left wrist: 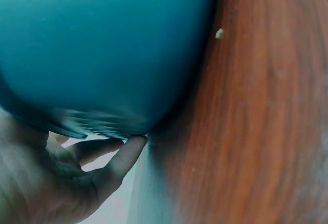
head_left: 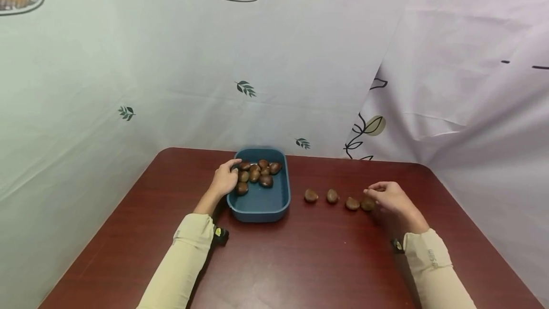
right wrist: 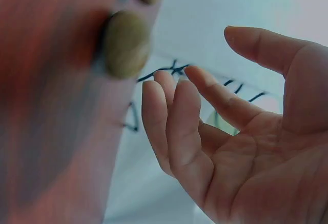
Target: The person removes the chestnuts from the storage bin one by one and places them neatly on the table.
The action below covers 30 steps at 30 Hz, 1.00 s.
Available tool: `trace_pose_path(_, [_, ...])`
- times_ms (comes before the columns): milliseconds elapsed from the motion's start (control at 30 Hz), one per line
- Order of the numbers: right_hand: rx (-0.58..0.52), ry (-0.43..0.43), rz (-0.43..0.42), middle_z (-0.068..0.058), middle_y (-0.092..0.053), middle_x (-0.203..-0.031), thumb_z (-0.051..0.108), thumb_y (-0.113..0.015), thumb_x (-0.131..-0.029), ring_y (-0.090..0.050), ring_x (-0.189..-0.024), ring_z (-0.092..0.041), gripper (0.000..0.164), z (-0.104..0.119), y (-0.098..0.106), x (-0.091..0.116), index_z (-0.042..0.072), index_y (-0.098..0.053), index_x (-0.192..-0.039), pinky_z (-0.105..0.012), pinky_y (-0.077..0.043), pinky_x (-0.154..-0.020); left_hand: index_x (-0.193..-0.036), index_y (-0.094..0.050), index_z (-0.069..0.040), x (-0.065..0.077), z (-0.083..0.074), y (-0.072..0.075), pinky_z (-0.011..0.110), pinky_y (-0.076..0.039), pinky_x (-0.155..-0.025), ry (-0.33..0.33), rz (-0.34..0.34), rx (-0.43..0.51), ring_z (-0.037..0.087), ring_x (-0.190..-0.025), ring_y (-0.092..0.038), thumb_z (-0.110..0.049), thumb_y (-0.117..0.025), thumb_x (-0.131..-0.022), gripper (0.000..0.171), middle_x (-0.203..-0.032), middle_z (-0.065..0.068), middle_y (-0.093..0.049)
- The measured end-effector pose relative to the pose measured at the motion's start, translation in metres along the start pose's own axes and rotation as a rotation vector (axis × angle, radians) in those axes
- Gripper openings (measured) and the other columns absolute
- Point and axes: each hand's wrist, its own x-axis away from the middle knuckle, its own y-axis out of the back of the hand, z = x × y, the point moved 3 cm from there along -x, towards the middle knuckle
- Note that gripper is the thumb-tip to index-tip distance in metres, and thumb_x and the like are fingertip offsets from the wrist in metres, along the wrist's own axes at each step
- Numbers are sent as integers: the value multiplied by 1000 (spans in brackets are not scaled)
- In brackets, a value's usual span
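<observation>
A blue plastic box [head_left: 259,216] with rounded corners stands on the table, several brown chestnuts [head_left: 266,181] gathered toward its far left end. My left hand [head_left: 225,179] holds the box by its left rim, with the thumb over the edge. In the left wrist view, fingers [left wrist: 120,165] touch the outside of the box wall [left wrist: 102,44]. To the right of the box, several loose chestnuts [head_left: 332,196] lie in a row. Over the rightmost chestnut [head_left: 368,203] is my right hand [head_left: 390,198]. Its fingers [right wrist: 184,126] are loosely bent, and the palm holds nothing.
The dark red wooden table [head_left: 309,261] ends at the back against a pale printed cloth [head_left: 279,75]. Black wrist-worn devices [head_left: 220,236] sit at both sleeves.
</observation>
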Motion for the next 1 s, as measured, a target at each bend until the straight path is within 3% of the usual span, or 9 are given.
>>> trace_pose_path(233, [53,110,-2,-23,-68,-106,22,-65,-94,-64,-75,-25,39,41,-25,-5,-7,-64,-120,-36,-53,-64,-142,-53,-6,2,0,1,47,-38,-89,10,-9,1,36,-97,-54,-9,-40,-101,43,-139,22,-53])
trace_pose_path(333, [108,152,-8,-20,-70,-107,23,-66,-93,-65,-84,-24,37,54,-40,-10,-4,-67,-118,-37,-51,-72,-142,-53,-6,2,0,1,47,-39,-90,7,-11,-5,34,-100,-54,-9,-40,-101,43,-139,22,-53])
trace_pose_path(500, [113,181,0,-15,-71,-107,23,-67,-93,-65,-95,-26,33,76,-67,-18,-1,-69,-116,-44,-49,-84,-142,-53,-8,1,-1,0,45,-39,-87,8,-3,1,34,-82,-52,-10,-40,-101,43,-131,23,-58])
trace_pose_path(667, [31,237,28,-13,-72,-107,21,-68,-92,-67,-94,-26,26,111,-97,-22,4,-72,-112,-45,-51,-85,-142,-53,-8,-2,-4,1,45,-39,-85,2,-3,-19,30,-81,-51,-10,-40,-102,43,-132,21,-58])
trace_pose_path(833, [-105,270,36,-10,-71,-104,15,-68,-92,-67,-87,-24,19,144,-134,-24,6,-74,-107,-38,-53,-76,-143,-52,-8,-1,-6,0,42,-39,-77,8,11,-21,25,-59,-39,-11,-40,-102,43,-112,23,-61])
trace_pose_path(1000, [-205,267,196,-12,-69,-102,12,-67,-91,-68,-87,-37,28,163,-176,-22,-1,-69,-116,-37,-56,-70,-143,-52,-7,3,-5,-1,42,-39,-77,20,7,-9,19,-53,-33,-10,-40,-102,43,-131,21,-58])
